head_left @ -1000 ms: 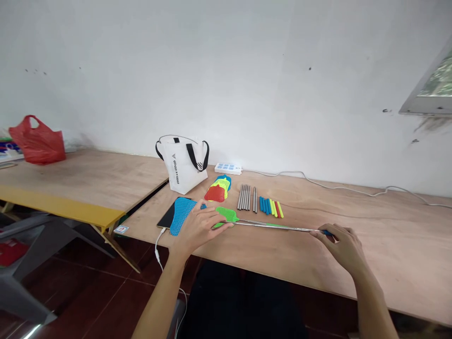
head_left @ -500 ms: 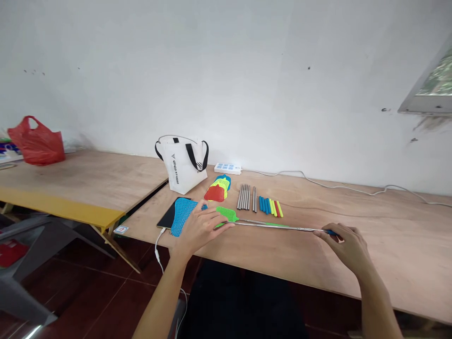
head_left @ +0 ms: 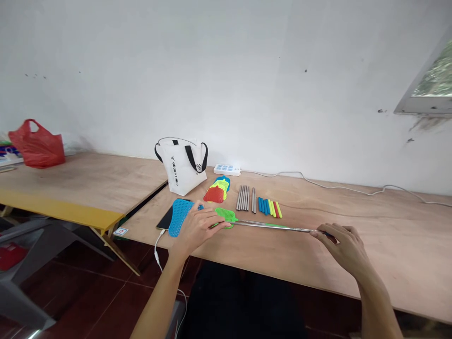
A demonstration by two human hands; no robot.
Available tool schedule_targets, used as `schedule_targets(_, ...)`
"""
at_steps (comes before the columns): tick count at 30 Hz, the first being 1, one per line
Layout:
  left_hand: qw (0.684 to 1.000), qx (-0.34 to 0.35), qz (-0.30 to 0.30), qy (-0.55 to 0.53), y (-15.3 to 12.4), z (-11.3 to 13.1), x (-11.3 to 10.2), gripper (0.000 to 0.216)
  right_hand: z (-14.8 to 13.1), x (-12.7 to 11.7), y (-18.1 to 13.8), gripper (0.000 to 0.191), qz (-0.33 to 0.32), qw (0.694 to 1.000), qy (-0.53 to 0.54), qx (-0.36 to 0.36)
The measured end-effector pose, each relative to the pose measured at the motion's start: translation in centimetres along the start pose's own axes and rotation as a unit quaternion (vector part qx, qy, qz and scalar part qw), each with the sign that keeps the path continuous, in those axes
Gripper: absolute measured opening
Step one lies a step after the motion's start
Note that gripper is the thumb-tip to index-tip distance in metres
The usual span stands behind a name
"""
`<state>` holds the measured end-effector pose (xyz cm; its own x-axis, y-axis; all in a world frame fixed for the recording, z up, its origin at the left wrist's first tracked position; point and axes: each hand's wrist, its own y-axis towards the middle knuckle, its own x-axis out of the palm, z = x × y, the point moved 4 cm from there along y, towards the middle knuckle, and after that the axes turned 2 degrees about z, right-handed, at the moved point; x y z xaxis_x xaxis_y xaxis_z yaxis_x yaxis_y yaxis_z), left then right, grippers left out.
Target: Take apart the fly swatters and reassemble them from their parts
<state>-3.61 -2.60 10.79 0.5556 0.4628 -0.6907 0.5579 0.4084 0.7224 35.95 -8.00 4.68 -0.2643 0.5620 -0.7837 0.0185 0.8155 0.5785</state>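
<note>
Extending along the table [head_left: 388, 238], a metal rod [head_left: 271, 227] is being held at both ends. Its left end is being pinched by the left hand [head_left: 200, 227], by which a blue swatter head [head_left: 179, 216] is being partly covered; whether rod and head are joined cannot be told. The opposite end is being pinched by the right hand [head_left: 342, 244]. A green swatter [head_left: 226, 215] is being partly hidden behind the left hand, while metal tubes [head_left: 243, 197] and coloured grips [head_left: 270, 208] are being supported in rows farther back.
</note>
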Motion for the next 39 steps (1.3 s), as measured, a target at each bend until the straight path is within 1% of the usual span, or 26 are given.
schedule_targets(4, 1.000, 0.001, 0.006, -0.012, 0.0, 0.3, 0.6, 0.042, -1.4, -0.7, 0.2, 0.060, 0.016, 1.000, -0.008, -0.009)
schedule_targets(8, 1.000, 0.001, 0.008, -0.016, 0.2, 0.9, 1.3, 0.036, -4.0, -0.8, 0.5, 0.060, 0.032, 0.999, -0.014, -0.031)
schedule_targets(12, 1.000, 0.006, 0.020, -0.020, 0.4, 2.1, 2.2, 0.032, -7.2, 0.0, 0.7, 0.055, 0.052, 0.997, -0.014, -0.058)
schedule_targets(16, 0.999, 0.026, 0.013, -0.016, 0.7, 3.7, 3.4, 0.033, -10.7, 1.2, 0.5, 0.050, 0.048, 0.995, -0.004, -0.092)
schedule_targets(20, 0.999, 0.038, 0.004, -0.015, 0.6, 4.5, 4.2, 0.033, -13.3, 1.8, 0.1, 0.050, 0.070, 0.993, -0.007, -0.099)
schedule_targets(24, 0.999, 0.033, 0.004, -0.015, 0.5, 4.9, 4.4, 0.037, -14.2, 1.8, 0.1, 0.051, 0.090, 0.990, -0.008, -0.109)
schedule_targets(28, 1.000, 0.029, 0.007, -0.010, 0.6, 5.2, 4.5, 0.036, -14.4, 1.8, 0.1, 0.050, 0.099, 0.989, 0.002, -0.111)
schedule_targets(32, 0.999, 0.031, 0.009, -0.027, 0.5, 4.9, 4.6, 0.035, -14.6, 1.6, 0.2, 0.051, 0.113, 0.988, 0.004, -0.106)
schedule_targets(39, 0.998, 0.040, -0.018, -0.034, 0.3, 4.2, 4.4, 0.032, -14.8, 2.3, 0.0, 0.052, 0.079, 0.990, 0.032, -0.111)
